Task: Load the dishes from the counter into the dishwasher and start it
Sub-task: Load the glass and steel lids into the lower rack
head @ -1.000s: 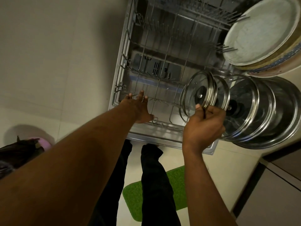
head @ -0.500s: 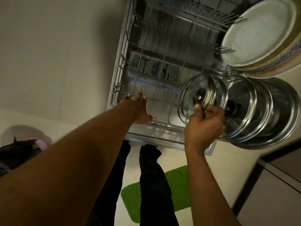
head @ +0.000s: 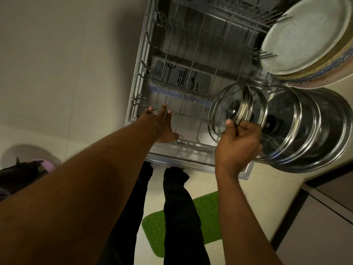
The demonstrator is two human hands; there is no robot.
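The dishwasher's lower wire rack is pulled out below me. My left hand rests on the rack's front tines with fingers spread. My right hand grips the rim of a small glass lid with a steel edge, standing upright in the rack's right front. Behind it stand another small lid, a larger glass lid and a steel pan, all on edge. Large plates stand at the back right.
Beige floor tiles lie to the left of the rack. A green mat lies under my legs. A dark cabinet front is at the lower right. A dark object with a pink part sits at the far left.
Both hands stay where they were; the right hand's hold on the small lid shifts only slightly. The view drifts a little.
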